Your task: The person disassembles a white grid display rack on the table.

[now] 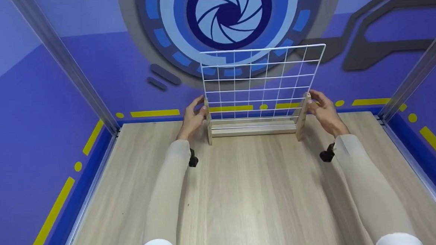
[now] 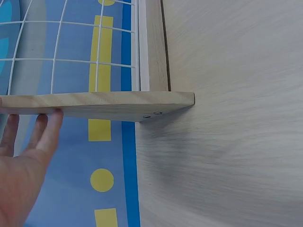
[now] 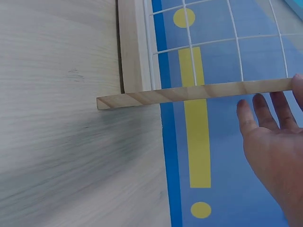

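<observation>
A wooden rack with a white wire grid (image 1: 256, 78) stands near the back of the table in the head view. A wooden crossbar (image 1: 254, 129) joins its two side panels at the bottom. My left hand (image 1: 194, 118) holds the upper end of the left side panel (image 2: 118, 98), its fingertips against the outer face. On the other side, my right hand (image 1: 323, 111) grips the upper end of the right side panel (image 3: 189, 93), thumb at the edge and fingers along the outside. The grid leans back between the panels, its top above both hands.
The wood-grain table (image 1: 244, 195) runs toward me between my forearms. A blue printed wall (image 1: 99, 69) rises right behind the rack. Metal posts (image 1: 65, 63) stand at the back corners, and side walls flank the table.
</observation>
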Available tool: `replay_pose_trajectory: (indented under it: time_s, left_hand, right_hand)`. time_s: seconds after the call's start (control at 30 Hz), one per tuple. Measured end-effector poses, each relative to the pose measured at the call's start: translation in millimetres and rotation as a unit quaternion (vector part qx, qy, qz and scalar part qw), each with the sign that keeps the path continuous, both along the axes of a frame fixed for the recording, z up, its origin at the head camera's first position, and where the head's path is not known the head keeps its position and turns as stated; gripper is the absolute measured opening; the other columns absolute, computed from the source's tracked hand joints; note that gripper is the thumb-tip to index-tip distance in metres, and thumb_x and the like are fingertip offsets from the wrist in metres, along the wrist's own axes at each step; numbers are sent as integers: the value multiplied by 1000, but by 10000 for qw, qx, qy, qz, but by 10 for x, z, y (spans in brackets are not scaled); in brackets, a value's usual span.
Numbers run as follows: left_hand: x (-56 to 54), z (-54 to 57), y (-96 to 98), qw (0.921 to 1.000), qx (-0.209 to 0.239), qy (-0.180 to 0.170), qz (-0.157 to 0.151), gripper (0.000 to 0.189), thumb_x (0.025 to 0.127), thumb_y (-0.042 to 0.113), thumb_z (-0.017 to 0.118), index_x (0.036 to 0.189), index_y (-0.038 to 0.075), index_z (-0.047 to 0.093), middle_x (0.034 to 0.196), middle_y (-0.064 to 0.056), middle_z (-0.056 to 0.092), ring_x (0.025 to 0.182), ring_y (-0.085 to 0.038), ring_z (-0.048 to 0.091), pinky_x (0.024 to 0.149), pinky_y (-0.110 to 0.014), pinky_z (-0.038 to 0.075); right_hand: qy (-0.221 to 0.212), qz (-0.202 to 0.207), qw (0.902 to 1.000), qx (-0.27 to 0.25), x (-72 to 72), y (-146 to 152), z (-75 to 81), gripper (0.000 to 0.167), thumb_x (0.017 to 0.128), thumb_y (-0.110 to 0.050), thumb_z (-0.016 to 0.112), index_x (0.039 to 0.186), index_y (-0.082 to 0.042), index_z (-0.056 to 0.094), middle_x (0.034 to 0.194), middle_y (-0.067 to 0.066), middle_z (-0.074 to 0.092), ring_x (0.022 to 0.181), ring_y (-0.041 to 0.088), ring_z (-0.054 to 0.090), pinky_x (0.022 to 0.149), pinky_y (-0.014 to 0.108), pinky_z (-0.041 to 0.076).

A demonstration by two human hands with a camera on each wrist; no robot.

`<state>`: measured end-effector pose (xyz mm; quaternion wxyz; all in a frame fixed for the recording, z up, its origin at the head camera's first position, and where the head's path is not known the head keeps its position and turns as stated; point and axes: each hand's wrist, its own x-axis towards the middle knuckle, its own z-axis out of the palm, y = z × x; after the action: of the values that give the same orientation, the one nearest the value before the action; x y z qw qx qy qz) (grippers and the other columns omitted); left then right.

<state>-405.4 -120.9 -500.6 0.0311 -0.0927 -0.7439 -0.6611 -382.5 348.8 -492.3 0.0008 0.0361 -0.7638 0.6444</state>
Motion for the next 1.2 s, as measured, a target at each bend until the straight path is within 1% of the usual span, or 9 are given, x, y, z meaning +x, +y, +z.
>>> replay_pose_trajectory:
  time_s: [0.1, 0.2, 0.43, 0.57, 0.8, 0.9, 1.03, 1.2]
  left_hand:
    - [-9, 0, 7, 10000, 33, -44, -30, 51, 112, 5, 50, 162, 11, 46, 163, -13, 47, 130, -34, 61, 107, -51, 56]
    - [-19, 5, 12, 10000, 57, -39, -51, 49, 112, 4, 50, 160, 10, 47, 163, -14, 46, 131, -34, 60, 107, -52, 56]
    - [-17, 22, 16, 9998, -160, -33, -100, 49, 112, 7, 50, 161, 11, 46, 162, -14, 45, 135, -35, 60, 107, -47, 57]
    - [-15, 22, 20, 9998, -146, -74, -114, 49, 112, 8, 50, 161, 13, 47, 162, -13, 45, 134, -33, 60, 108, -46, 57]
    - [1, 23, 35, 9997, -216, 48, -137, 47, 111, 6, 52, 158, 11, 50, 160, -12, 48, 133, -33, 61, 106, -50, 57]
    - [15, 23, 51, 9996, -230, -2, -145, 47, 112, 8, 52, 158, 12, 50, 160, -11, 48, 134, -32, 60, 107, -48, 57]
    - [28, 33, 69, 9995, -241, -47, -200, 46, 112, 7, 51, 158, 13, 50, 160, -12, 48, 135, -33, 60, 107, -44, 57]
    - [14, 55, 95, 9992, -307, -2, -256, 46, 112, 5, 51, 158, 12, 50, 159, -12, 49, 134, -33, 62, 106, -44, 58]
  right_hand:
    - [-141, 0, 9998, -110, -7, 13, 11, 60, 116, -22, 43, 170, -11, 20, 177, 16, 19, 162, 37, 26, 130, 48, 29]
    - [-247, -26, 9996, -158, -12, 18, 30, 61, 115, -21, 43, 171, -12, 20, 178, 14, 18, 163, 36, 25, 131, 50, 28]
    - [-343, -49, 9992, -203, -12, 38, 49, 58, 116, -19, 42, 170, -11, 22, 177, 15, 19, 162, 38, 24, 130, 53, 29]
    - [-304, -50, 9995, -111, 12, 56, 51, 56, 115, -20, 43, 168, -11, 25, 176, 16, 22, 160, 37, 28, 128, 53, 32]
    - [-102, 49, 9993, -355, 94, 82, 26, 57, 114, -19, 47, 167, -8, 28, 171, 18, 24, 156, 34, 33, 129, 56, 30]
    - [-60, 57, 9994, -323, 144, 99, 5, 59, 114, -20, 48, 167, -8, 27, 172, 19, 23, 156, 34, 33, 128, 56, 31]
    - [3, 28, 9994, -333, 209, 140, -28, 60, 113, -22, 50, 167, -9, 28, 172, 20, 24, 156, 34, 34, 127, 52, 34]
    - [165, -15, 9989, -432, 287, 171, -40, 58, 111, -24, 55, 164, -10, 35, 165, 13, 33, 150, 26, 41, 120, 39, 45]
